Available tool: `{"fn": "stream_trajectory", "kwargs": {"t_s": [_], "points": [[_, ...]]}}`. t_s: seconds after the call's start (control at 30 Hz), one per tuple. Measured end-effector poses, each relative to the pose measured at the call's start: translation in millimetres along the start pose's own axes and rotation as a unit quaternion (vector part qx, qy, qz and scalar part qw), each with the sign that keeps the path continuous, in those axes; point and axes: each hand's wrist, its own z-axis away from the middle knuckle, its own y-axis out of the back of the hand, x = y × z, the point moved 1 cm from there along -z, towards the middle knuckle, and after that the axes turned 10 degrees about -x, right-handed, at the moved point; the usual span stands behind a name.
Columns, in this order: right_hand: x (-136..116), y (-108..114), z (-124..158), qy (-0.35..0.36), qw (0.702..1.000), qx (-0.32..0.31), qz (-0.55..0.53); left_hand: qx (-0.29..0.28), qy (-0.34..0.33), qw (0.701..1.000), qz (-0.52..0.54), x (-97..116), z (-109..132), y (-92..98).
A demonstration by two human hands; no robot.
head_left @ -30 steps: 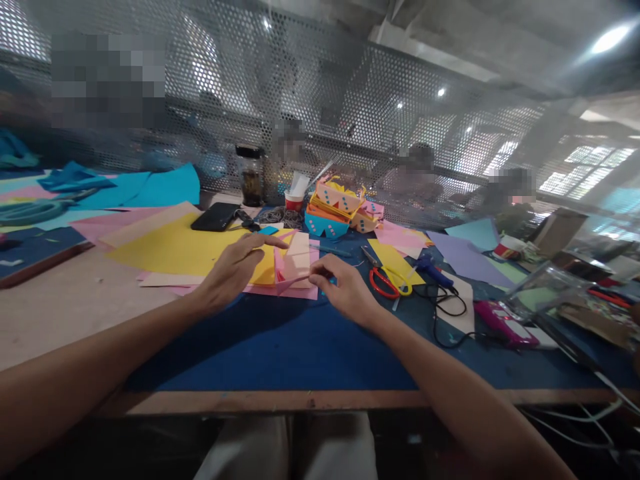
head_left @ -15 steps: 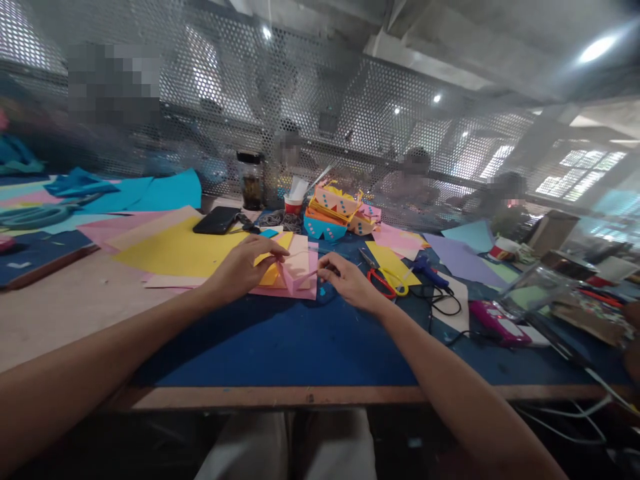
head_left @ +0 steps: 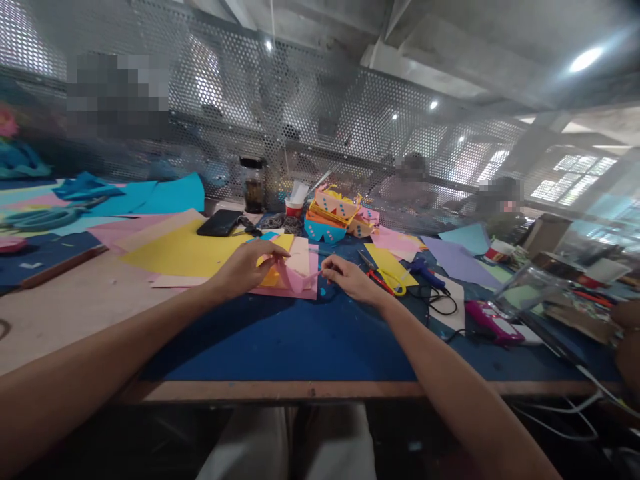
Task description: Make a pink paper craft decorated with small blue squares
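A pink folded paper piece [head_left: 296,280] spans the gap between my two hands, over a small stack of pink, cream and orange sheets. My left hand [head_left: 250,265] is closed on its left side, thumb below and fingers above. At the other end, my right hand [head_left: 347,275] pinches a narrow pink tip between thumb and forefinger. Just behind stand stacked paper boat shapes [head_left: 325,229] in blue, orange and peach with small dots. Right of my right hand lie scissors [head_left: 399,287] with yellow and red handles on yellow paper.
A black phone [head_left: 219,223] rests on yellow paper [head_left: 175,250] at the left. Behind are a dark jar [head_left: 253,187] and a paper cup [head_left: 296,205]. To the right lie a blue glue gun [head_left: 427,273] with a black cord and a magenta device [head_left: 493,323]. Perforated metal screens the back.
My head view has shifted slightly. The pink paper's end has tilted up a little toward my right hand, and both hands keep their hold.
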Motion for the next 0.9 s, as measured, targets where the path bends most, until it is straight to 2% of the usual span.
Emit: {"fn": "stream_trajectory", "kwargs": {"t_s": [0.3, 0.43, 0.63, 0.9], "points": [[21, 7, -4, -0.023, 0.999, 0.006, -0.032, 0.027, 0.025, 0.999, -0.028, -22, -5, 1.8], [27, 8, -5, -0.035, 0.998, 0.015, -0.052, 0.022, 0.042, 0.998, -0.03, -30, -7, 3.5], [29, 8, -7, -0.049, 0.995, 0.026, -0.086, 0.007, 0.059, 0.998, 0.004, -26, -7, 6.8], [31, 15, -5, -0.057, 0.986, 0.076, -0.136, -0.001, 0.078, 0.991, 0.109, -16, -7, 22.7]]}}
